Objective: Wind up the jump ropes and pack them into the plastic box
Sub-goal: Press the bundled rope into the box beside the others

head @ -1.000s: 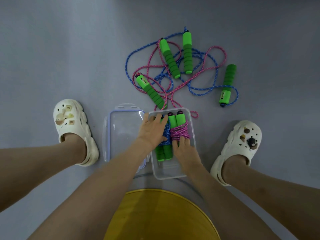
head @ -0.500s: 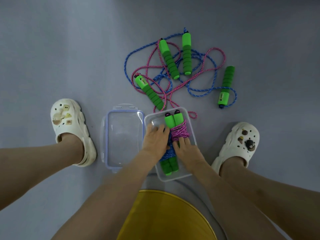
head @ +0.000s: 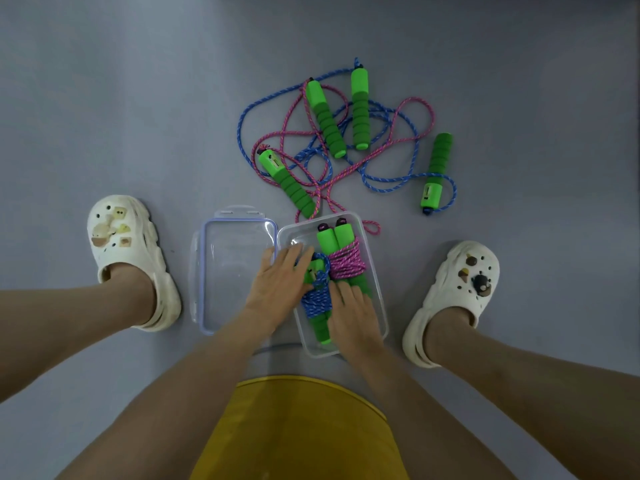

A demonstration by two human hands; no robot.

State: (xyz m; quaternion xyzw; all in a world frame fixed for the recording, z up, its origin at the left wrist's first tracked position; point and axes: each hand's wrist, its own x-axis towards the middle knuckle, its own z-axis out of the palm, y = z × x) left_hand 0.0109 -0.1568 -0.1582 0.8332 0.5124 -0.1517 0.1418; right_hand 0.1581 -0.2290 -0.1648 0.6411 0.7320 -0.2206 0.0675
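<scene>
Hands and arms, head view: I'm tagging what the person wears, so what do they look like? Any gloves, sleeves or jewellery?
The left hand and right hand are bare: no gloves, and no ring, watch or bracelet shows. Both forearms are bare too, no sleeve in view. Otherwise: a yellow garment and white clogs with small charms.

blue bundle [head: 317,302] partly under left hand [head: 277,289] | pink bundle [head: 346,263] lower ends (handles) under right hand [head: 354,313]

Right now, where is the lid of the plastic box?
In the head view, the lid lies flat on the floor just left of the box, between it and the left shoe.
</scene>
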